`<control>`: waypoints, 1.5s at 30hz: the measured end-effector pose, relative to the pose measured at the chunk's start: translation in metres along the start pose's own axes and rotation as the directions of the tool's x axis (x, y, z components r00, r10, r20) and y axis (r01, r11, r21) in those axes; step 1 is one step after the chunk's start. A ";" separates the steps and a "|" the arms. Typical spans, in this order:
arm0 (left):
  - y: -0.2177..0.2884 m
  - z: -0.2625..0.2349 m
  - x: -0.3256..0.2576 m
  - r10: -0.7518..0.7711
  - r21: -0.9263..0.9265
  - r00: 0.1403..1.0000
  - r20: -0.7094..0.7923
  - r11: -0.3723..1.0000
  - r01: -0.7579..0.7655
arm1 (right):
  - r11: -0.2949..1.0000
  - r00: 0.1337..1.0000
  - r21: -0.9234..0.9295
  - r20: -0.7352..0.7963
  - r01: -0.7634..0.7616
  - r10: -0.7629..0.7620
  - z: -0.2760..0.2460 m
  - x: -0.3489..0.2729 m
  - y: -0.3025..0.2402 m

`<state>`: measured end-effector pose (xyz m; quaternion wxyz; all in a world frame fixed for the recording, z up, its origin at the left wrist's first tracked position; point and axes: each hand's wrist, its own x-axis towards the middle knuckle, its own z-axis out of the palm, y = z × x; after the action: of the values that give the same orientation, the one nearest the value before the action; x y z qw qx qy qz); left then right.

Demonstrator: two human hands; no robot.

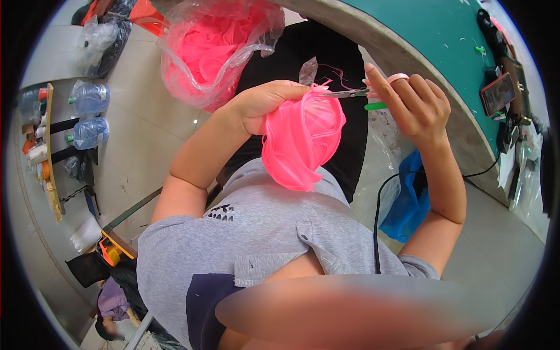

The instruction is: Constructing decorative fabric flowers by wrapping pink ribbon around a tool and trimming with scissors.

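Pinched in my left hand [265, 104] is a bunched piece of bright pink sheer fabric [306, 140], hanging in soft folds above my lap. My right hand [420, 108] grips a pair of scissors [344, 94] with green on the handle. The metal blades reach left to the fabric's upper edge, by my left fingertips. Whether the blades are parted is too small to tell. A pale pink band circles one of my right fingers. Loose pink threads [337, 76] trail just beyond the blades.
A clear plastic bag [265, 49] full of pink fabric stands ahead to the left. The green-topped table [408, 29] curves along the right, with a phone [497, 93] at its far side. A blue bag [408, 204] and black cable [378, 233] hang near my right arm. Another person [114, 300] is at lower left.
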<state>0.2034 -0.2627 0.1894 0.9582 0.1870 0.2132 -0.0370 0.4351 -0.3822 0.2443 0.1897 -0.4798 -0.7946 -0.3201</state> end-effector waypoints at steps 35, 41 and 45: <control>-0.004 0.008 0.000 -0.125 -0.142 0.992 0.012 0.982 0.125 | 0.973 0.980 -0.180 0.159 0.144 -0.115 -0.015 0.000 0.010; -0.005 0.009 0.000 -0.132 -0.159 0.991 0.007 0.979 0.131 | 0.973 0.979 -0.180 0.169 0.141 -0.110 -0.016 0.000 0.010; -0.005 0.006 0.001 -0.132 -0.167 0.991 0.026 0.977 0.135 | 0.977 0.981 -0.164 0.161 0.138 -0.112 -0.013 -0.002 0.010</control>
<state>0.2058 -0.2701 0.1924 0.9675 0.0903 0.2207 -0.0844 0.4447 -0.3895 0.2560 0.0659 -0.4663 -0.8042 -0.3626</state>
